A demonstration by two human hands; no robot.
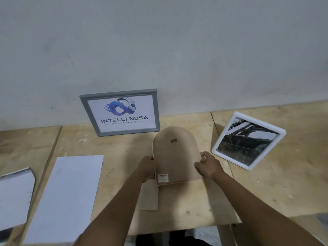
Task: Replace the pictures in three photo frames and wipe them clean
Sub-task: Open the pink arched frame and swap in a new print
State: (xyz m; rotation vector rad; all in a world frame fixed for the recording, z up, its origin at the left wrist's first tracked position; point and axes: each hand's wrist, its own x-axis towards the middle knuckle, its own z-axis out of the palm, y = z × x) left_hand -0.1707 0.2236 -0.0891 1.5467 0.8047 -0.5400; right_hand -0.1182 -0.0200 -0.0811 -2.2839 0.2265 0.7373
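The job seems mid-course: the arched frame is held back-side-up over the table's near middle, left hand and right hand each with a pinching grip on a side edge, while the grey frame, far, and the white frame, right, hold pictures.

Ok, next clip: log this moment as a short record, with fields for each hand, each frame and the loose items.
left hand: grips the arched frame at its left edge
right hand: grips its right edge
arched frame: back faces the camera
grey frame: leans upright against the wall, logo picture inside
white frame: lies on the table at right, dark picture inside
sheets: white sheet left of the hands, second sheet at far left
brown board: flat on the table, partly under the arched frame
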